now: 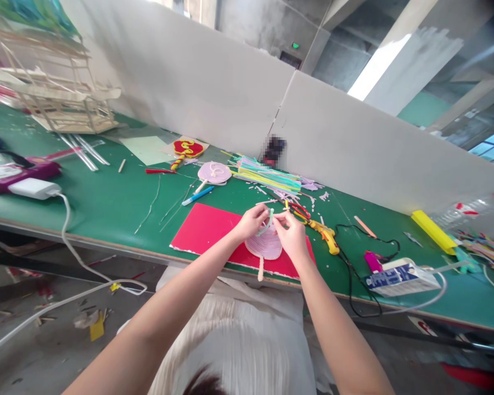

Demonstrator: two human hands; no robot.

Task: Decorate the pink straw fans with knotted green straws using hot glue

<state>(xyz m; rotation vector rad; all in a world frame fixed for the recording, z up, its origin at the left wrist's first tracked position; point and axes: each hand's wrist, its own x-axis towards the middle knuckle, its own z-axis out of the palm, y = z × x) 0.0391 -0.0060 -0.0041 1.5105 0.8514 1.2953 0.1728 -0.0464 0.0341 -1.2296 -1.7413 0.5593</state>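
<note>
A pale green pipe cleaner (pixel 270 214) is bent between my two hands, over the upper part of a lilac fan-shaped piece (pixel 267 249). My left hand (pixel 252 221) pinches it from the left, fingers closed. From the right, my right hand (pixel 290 231) closes its fingertips on it too. The fan-shaped piece has ridged, coiled rows and a cream handle (pixel 260 270) that points toward me. It lies on a red board (pixel 208 227) at the table's front edge. My fingers partly hide its top.
Pipe cleaners (pixel 267 180) are heaped behind the board, near red-handled scissors (pixel 299 210) and a yellow glue gun (pixel 327 235). Left of them lie another lilac fan (pixel 214 172), a blue pen (pixel 197 196) and a red-and-yellow fan (pixel 187 148). A power strip (pixel 403 278) sits right.
</note>
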